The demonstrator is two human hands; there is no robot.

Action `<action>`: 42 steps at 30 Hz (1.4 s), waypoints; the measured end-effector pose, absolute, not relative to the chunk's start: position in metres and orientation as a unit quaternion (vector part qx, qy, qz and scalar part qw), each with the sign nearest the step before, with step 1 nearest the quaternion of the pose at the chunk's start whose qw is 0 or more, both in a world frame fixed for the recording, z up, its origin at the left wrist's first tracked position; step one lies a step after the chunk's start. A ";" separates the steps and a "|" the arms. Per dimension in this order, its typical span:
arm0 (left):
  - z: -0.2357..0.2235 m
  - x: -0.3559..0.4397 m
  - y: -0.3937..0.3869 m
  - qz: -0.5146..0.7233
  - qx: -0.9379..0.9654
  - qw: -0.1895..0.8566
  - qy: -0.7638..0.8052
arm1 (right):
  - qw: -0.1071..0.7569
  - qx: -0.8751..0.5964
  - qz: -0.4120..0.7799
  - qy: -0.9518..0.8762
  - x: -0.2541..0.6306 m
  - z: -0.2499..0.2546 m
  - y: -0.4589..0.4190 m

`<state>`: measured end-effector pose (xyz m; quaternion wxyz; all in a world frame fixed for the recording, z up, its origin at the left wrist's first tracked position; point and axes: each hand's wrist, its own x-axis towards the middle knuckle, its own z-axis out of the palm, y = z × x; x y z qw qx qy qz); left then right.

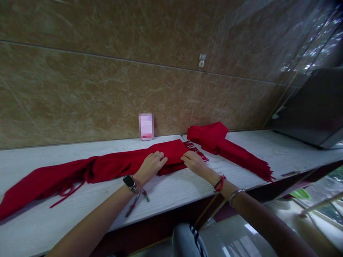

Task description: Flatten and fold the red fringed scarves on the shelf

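A long red scarf (115, 166) lies lengthwise over the white table, its dark red fringe at the right end. My left hand (153, 165), with a ring and a watch at the wrist, rests on the folded cloth, fingers curled onto its near edge. Close to the fringe, my right hand (195, 163) pinches the scarf's near corner. A thin red cord (66, 192) trails from the cloth at the left. Another red scarf (214, 139) lies to the right of my hands, folded over at its top, with its fringed end pointing to the near right.
Against the brown tiled wall (107, 92) leans a phone-sized card or screen (146, 126), its content blurred. A dark grey box-like appliance (313, 107) stands at the table's right end. The near edge of the white table (166, 207) runs just below my forearms.
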<state>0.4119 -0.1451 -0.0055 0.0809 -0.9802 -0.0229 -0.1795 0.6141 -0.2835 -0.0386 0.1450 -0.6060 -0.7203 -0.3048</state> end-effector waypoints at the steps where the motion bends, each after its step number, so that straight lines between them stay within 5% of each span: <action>1: -0.008 0.411 -0.146 -0.169 -0.983 0.073 -0.020 | 0.133 -0.601 -0.296 -0.730 0.615 -0.040 -0.285; 8: -0.020 0.404 -0.146 -0.138 -0.989 0.015 -0.047 | 0.106 -0.593 -0.275 -0.749 0.619 -0.047 -0.293; 15: -0.016 0.404 -0.137 -0.176 -0.982 0.064 -0.001 | 0.116 -0.578 -0.303 -0.749 0.618 -0.039 -0.292; 20: -0.024 0.401 -0.135 -0.070 -0.997 -0.019 0.028 | 0.084 -0.588 -0.267 -0.759 0.619 -0.042 -0.297; 26: -0.021 0.397 -0.134 -0.101 -0.988 -0.119 0.020 | 0.183 -0.612 -0.208 -0.741 0.623 -0.042 -0.298; 34: -0.019 0.393 -0.146 -0.012 -0.994 -0.102 -0.034 | 0.210 -0.606 -0.156 -0.751 0.622 -0.038 -0.306; 38: -0.014 0.392 -0.149 0.012 -0.995 -0.098 -0.029 | 0.262 -0.617 -0.129 -0.730 0.619 -0.012 -0.272; 42: -0.014 0.389 -0.151 0.028 -0.994 -0.101 -0.032 | 0.192 -0.687 -0.076 -0.697 0.615 0.014 -0.203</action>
